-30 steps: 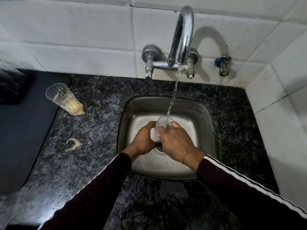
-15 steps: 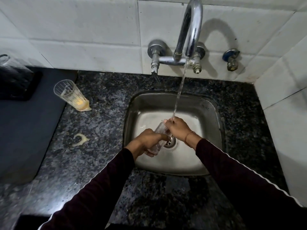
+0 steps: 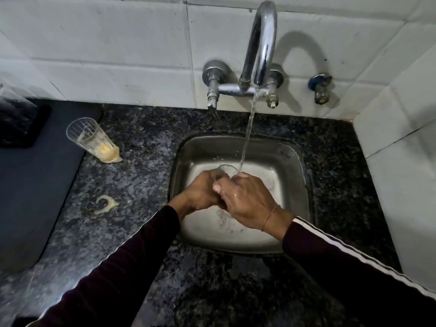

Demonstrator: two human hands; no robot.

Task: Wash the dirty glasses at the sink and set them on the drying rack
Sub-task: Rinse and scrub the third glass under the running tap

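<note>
Over the sink (image 3: 299, 161), left hand (image 3: 200, 192) and right hand (image 3: 245, 199) grip the glass (image 3: 224, 171) closed; tilting its mouth toward twelve o'clock should bring the stream (image 3: 247, 133) inside.

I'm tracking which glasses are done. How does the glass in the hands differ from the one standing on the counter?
The held glass is over the sink beside the running water, gripped by the left hand and right hand; the counter glass stands alone, untouched. The held glass looks clear, while the counter glass has yellowish residue at its bottom and a puddle at its base. Both are transparent tumblers, mouths up.
</note>
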